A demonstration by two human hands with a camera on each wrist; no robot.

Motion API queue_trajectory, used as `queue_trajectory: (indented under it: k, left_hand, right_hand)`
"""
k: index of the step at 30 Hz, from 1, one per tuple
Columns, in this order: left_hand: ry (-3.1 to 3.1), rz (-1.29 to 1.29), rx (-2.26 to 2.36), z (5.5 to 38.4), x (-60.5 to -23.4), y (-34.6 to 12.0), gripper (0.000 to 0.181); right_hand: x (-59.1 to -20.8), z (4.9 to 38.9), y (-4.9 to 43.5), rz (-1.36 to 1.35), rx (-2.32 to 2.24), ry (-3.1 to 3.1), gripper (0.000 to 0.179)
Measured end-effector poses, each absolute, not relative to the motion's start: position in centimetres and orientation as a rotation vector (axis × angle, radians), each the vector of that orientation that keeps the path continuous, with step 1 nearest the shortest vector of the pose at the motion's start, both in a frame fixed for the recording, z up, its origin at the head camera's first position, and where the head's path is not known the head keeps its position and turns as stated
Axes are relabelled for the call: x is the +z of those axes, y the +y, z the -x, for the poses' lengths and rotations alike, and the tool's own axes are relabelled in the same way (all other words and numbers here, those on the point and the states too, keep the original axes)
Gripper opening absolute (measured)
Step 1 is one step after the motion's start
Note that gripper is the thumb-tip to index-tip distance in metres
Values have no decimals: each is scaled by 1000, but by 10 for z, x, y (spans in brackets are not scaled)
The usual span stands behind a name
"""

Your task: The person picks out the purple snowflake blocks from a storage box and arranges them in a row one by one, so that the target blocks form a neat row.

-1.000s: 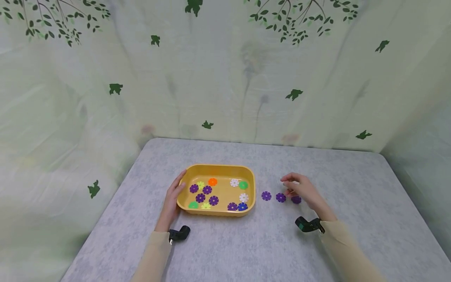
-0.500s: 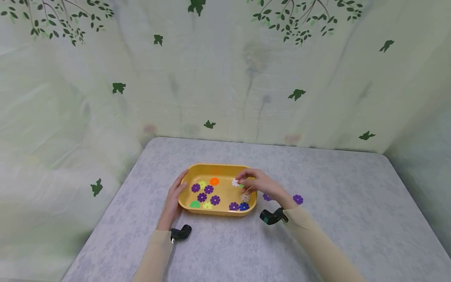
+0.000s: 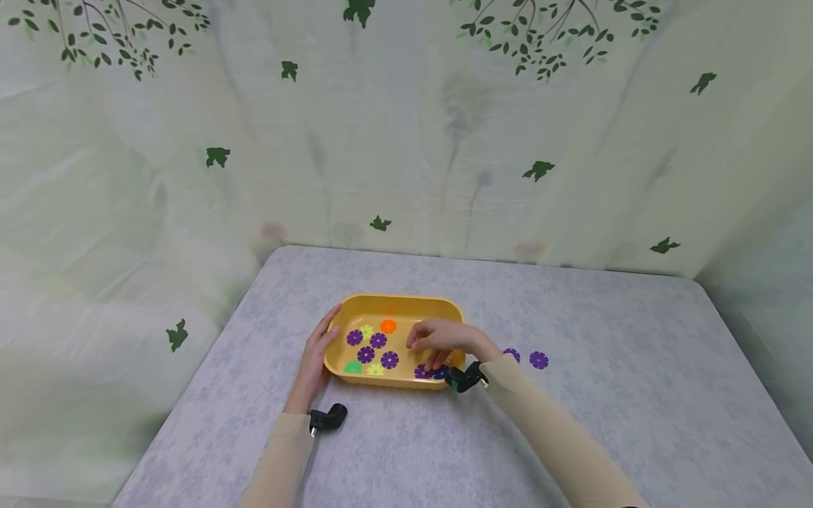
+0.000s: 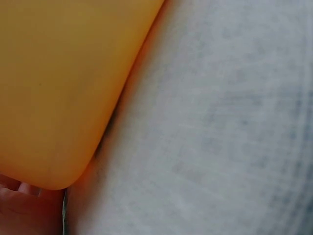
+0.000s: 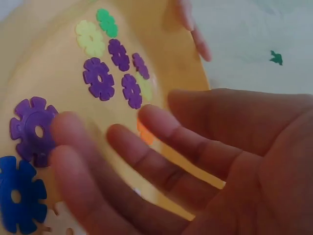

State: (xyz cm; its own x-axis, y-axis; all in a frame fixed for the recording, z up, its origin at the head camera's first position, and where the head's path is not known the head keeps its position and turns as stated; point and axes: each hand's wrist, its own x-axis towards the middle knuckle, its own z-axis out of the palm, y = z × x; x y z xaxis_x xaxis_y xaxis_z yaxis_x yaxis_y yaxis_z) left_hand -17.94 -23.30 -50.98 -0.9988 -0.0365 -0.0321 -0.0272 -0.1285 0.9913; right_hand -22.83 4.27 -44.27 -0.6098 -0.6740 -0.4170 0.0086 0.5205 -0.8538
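Observation:
A yellow plastic tray (image 3: 394, 301) holds flower-shaped notched discs in purple, light yellow, green, orange and blue. My left hand (image 3: 313, 356) holds the tray's left end, its thumb at the rim. Over the tray's right half hovers my right hand (image 3: 441, 337), with loosely bent fingers and nothing between them. Below its fingertips lie a purple disc (image 5: 29, 122) and a blue disc (image 5: 30, 191); whether they touch is hard to tell. A pale disc (image 5: 57, 220) shows partly under that hand. The left wrist view has only the tray's outer wall (image 4: 63, 88) and some fingers.
On the grey table (image 3: 610, 423), right of the tray, lies a purple disc (image 3: 538, 360). Another purple disc (image 3: 512, 353) beside it is partly covered by my right sleeve. A pale curtain with leaf prints (image 3: 406, 141) hangs behind the table.
My right hand has moved left from above the purple discs on the table, over the tray's right edge and further into the tray. My left hand has stayed at the tray's left end.

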Motion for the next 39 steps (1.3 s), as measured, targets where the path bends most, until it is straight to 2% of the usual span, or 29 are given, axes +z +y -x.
queue_trajectory:
  k: [7, 23, 39]
  left_hand:
    - [-2074, -71, -2343, 180, -509, -232, 45]
    - [-2060, -53, -2346, 180, -510, -232, 45]
    - [-2072, -83, -2314, 178, -509, -231, 45]
  right_hand:
    - [-444, 227, 34, 498, -979, 1980, 16]
    - [-447, 235, 31, 432, -1171, 1894, 22]
    - [-452, 233, 28, 447, -1056, 1812, 23]
